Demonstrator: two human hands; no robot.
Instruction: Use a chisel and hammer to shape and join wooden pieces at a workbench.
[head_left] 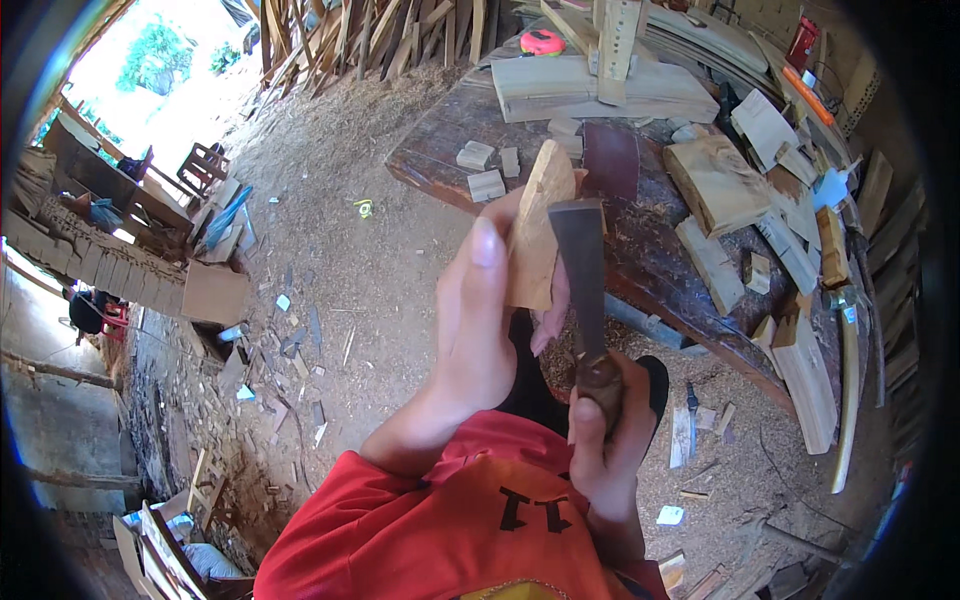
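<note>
My left hand [470, 310] is closed around a pale, flat piece of wood [540, 225] with a rounded, tapered top, held upright in front of me. In my right hand [610, 440] is a knife [582, 270], its wooden handle in my fist. The dark blade points up and away, widening to a squared end. That end overlaps the right side of the wood in this view; whether the two touch, I cannot tell.
Ahead stands a dark wooden workbench [440, 150], bearing small wood blocks [486, 185], a brown sandpaper sheet [611, 160], thick boards [715, 185] and a pink tape measure [542, 42]. Wood scraps and shavings litter the floor [350, 270]. Long wood strips [400, 35] lean at the back.
</note>
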